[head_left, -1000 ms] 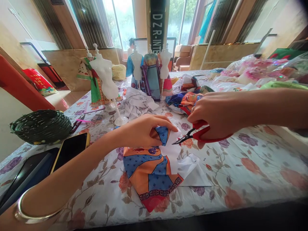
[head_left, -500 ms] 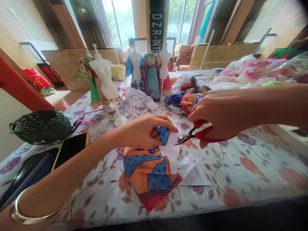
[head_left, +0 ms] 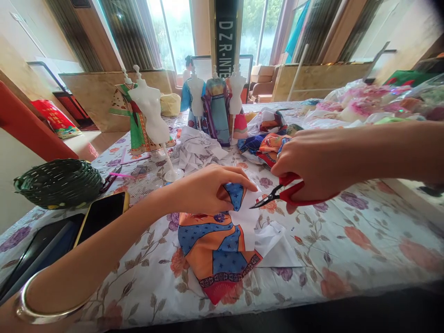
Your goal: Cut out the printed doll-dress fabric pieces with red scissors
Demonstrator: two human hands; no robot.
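My left hand (head_left: 208,189) pinches the printed fabric piece (head_left: 218,245), right hand (head_left: 312,162) grips red scissors (head_left: 282,194) at its white edge; blades near fingertips, a slip could nick them or cut the print.

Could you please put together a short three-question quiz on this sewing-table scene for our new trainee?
1. True or false: the right hand holds red-handled scissors.
2. What does the left hand pinch? A) a green basket B) an orange and blue printed fabric piece C) a phone
3. Fill in: the bare white mannequin stands on the floral ____.

Key
1. True; the blade tips point at the white edge of the fabric.
2. B; the fabric piece hangs down onto the table, while the basket and phone lie apart to the left.
3. Tablecloth.
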